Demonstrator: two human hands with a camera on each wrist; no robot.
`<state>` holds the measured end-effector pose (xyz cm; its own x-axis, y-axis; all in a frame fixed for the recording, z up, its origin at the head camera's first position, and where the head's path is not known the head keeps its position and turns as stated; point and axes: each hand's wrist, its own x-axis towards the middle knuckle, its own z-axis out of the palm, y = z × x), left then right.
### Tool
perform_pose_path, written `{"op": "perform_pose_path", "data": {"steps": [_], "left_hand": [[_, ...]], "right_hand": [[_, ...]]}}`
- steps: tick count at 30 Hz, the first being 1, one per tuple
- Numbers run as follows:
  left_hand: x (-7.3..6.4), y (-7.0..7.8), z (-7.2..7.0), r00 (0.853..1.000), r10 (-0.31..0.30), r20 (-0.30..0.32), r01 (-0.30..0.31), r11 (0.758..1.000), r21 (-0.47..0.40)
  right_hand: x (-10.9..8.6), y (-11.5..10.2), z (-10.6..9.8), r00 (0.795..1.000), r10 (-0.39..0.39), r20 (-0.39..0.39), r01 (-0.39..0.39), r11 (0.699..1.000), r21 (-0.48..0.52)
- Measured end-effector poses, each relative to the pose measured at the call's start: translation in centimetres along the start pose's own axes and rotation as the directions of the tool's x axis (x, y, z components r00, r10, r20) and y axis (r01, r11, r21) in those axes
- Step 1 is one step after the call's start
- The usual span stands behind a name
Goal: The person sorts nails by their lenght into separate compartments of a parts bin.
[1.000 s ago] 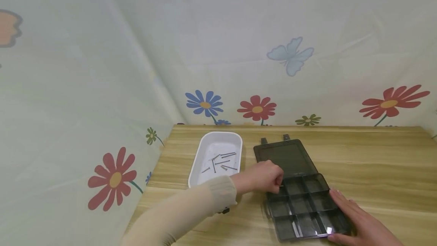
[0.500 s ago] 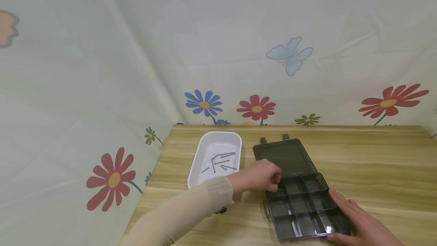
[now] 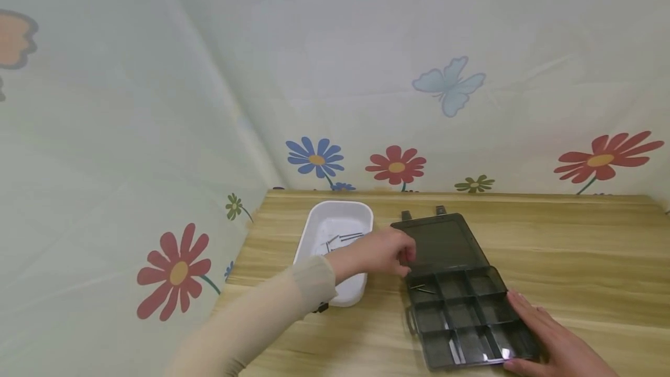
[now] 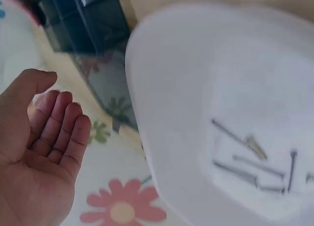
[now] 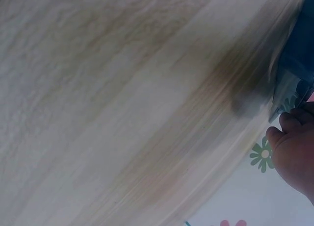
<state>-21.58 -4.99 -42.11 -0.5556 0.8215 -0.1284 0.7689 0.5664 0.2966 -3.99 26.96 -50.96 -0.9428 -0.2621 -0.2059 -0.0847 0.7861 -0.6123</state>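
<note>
My left hand is over the near-left edge of the dark lid, between the white tray and the organizer box. In the left wrist view its fingers are loosely bent with nothing between them. A few thin screws lie in the far-left compartment of the dark, see-through organizer box. My right hand rests against the box's near-right corner, fingers along the right side and thumb at the front edge. Several screws lie in the white tray; my left forearm covers part of it in the head view.
The box's lid lies folded back on the wooden table, its two latches pointing away. A flower-printed curtain stands behind the table and along its left side.
My left hand has lifted away from the far-left compartment and moved left and back toward the tray. Screws now show in that compartment. My right hand has stayed on the box.
</note>
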Motion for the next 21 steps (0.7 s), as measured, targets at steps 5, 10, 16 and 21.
{"op": "perform_pose_path", "data": {"steps": [5,10,16,21], "left_hand": [[-1.4,-1.4,-2.0,0.998,-0.053,-0.019,0.052,0.998,-0.041],[-2.8,-3.4,-3.5,0.993,-0.097,-0.071,0.095,0.995,-0.03],[-4.2,-5.7,-5.0,0.982,-0.158,-0.101,0.155,0.987,-0.035],[-5.1,-7.4,-5.0,0.966,-0.237,-0.104,0.232,0.971,-0.053]], "right_hand": [[-0.1,0.0,0.0,1.0,-0.008,-0.01,0.008,1.0,0.004],[0.0,0.1,0.1,1.0,0.007,0.004,-0.007,1.0,0.029],[0.2,0.0,0.2,1.0,0.018,0.012,-0.018,1.0,0.022],[0.3,0.0,0.1,1.0,0.011,0.018,-0.012,0.999,0.033]]}}
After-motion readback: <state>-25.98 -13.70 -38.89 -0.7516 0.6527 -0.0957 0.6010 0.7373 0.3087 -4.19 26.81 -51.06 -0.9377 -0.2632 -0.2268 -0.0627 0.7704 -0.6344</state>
